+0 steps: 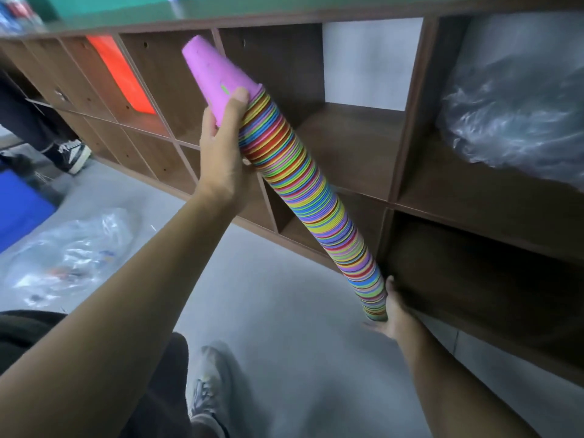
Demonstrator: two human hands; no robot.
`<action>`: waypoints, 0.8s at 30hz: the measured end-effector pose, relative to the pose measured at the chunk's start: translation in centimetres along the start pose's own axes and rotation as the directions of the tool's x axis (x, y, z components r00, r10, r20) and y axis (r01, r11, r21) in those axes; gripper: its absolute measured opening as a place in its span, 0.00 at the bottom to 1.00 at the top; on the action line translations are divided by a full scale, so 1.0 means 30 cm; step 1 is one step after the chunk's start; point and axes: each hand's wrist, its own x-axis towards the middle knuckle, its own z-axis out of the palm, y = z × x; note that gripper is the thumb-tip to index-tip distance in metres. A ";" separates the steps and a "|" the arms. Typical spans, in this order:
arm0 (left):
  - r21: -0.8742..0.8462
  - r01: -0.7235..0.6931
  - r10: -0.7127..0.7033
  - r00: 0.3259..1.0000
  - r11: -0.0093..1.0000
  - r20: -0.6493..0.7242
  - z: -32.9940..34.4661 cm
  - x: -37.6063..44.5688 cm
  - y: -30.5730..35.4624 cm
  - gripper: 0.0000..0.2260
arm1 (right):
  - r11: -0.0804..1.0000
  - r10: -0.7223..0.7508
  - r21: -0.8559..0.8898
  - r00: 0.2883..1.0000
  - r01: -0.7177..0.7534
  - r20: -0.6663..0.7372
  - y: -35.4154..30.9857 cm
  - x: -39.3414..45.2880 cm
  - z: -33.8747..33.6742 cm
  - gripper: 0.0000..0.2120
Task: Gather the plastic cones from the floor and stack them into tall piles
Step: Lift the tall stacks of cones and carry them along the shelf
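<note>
A long stack of nested plastic cones [319,203] with many-coloured rims hangs tilted in the air in front of a brown shelf unit. A pink cone [218,77] caps its upper end. My left hand [221,159] grips the stack just under the pink cone, thumb on that cone's rim. My right hand [390,314] cups the lower end from underneath, fingers partly hidden behind the stack.
The brown cubby shelf unit [392,172] fills the right and back; one cubby holds a clear plastic bag [518,121], another an orange item [121,74]. On the grey floor lie a crumpled clear bag [69,254] and a blue bin [19,207]. Another person's shoe [74,153] stands at the left.
</note>
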 end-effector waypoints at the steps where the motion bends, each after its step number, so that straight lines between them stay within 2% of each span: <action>1: -0.005 0.003 -0.003 1.000 1.000 -0.013 -0.023 0.010 -0.002 0.30 | 1.000 -0.005 0.010 1.000 0.005 0.019 0.004 0.028 -0.007 0.39; 5: -0.016 0.011 -0.012 0.997 1.000 -0.081 -0.107 0.043 -0.018 0.30 | 0.998 -0.022 0.055 0.994 0.016 0.111 0.020 0.139 -0.030 0.39; 8: -0.021 0.015 -0.017 0.995 1.000 -0.101 -0.157 0.062 -0.024 0.30 | 0.995 -0.024 0.101 0.993 0.013 0.115 0.034 0.216 -0.036 0.42; 10: -0.032 0.019 -0.022 0.992 0.999 -0.122 -0.187 0.071 -0.032 0.29 | 0.992 -0.041 0.120 0.996 0.032 0.076 0.033 0.236 -0.015 0.39; 15: -0.072 0.077 -0.087 0.984 0.994 -0.155 -0.269 0.094 -0.063 0.23 | 0.990 -0.035 0.139 0.999 0.038 -0.025 -0.004 0.126 0.113 0.22; 24: -0.147 0.140 -0.173 0.956 0.979 -0.237 -0.379 0.134 -0.105 0.23 | 0.960 -0.014 0.277 0.995 0.040 -0.097 0.016 0.025 0.192 0.21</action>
